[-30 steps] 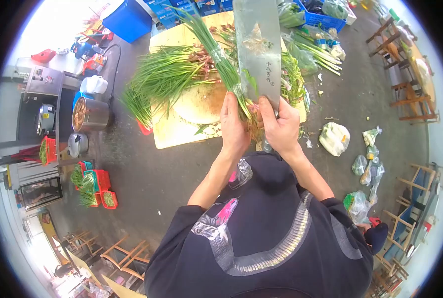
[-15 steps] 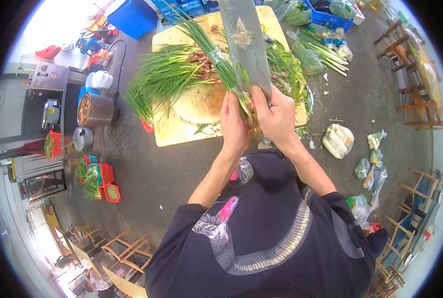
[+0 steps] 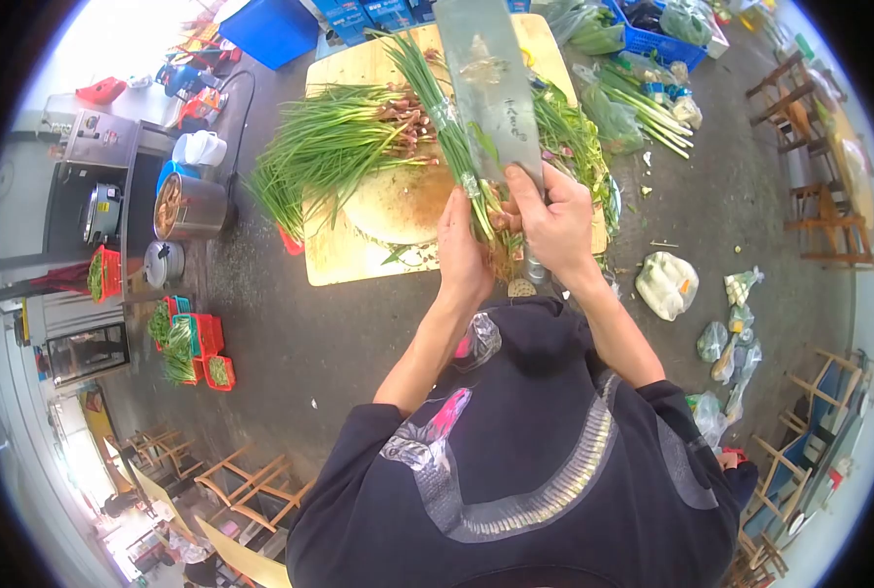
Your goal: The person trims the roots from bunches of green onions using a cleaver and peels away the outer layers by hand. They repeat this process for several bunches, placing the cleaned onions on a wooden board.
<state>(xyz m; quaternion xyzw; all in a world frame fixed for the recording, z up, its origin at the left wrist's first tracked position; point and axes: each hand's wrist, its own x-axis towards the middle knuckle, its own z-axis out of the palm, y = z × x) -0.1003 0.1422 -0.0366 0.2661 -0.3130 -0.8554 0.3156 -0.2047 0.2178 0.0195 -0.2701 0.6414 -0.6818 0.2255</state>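
Note:
My left hand [image 3: 464, 253] is closed around the lower end of a bunch of scallions [image 3: 443, 116], with clear tape or plastic wrapped around the stalks. The roots hang below my fingers. In my right hand [image 3: 560, 223] is a large cleaver [image 3: 492, 108], its broad, wet-looking blade pointing away from me beside the bunch. Bits of plant stick to the blade. Beneath both hands lies a wooden cutting board [image 3: 344, 267]. A heap of scallions [image 3: 329, 137] with reddish bulbs covers its left side, and loose trimmings [image 3: 579, 137] lie at the right.
A blue bin [image 3: 270, 27] stands beyond the board. Bagged vegetables and a blue crate [image 3: 660, 41] sit at the far right. A white sack [image 3: 666, 285] lies on the floor. On the left are a steel pot [image 3: 192, 208] and red baskets of greens [image 3: 219, 372].
My right hand and the cleaver have shifted slightly right, and more of the blade's face shows. The scallion bunch has swung a little, its tips now lower. Both hands keep their hold.

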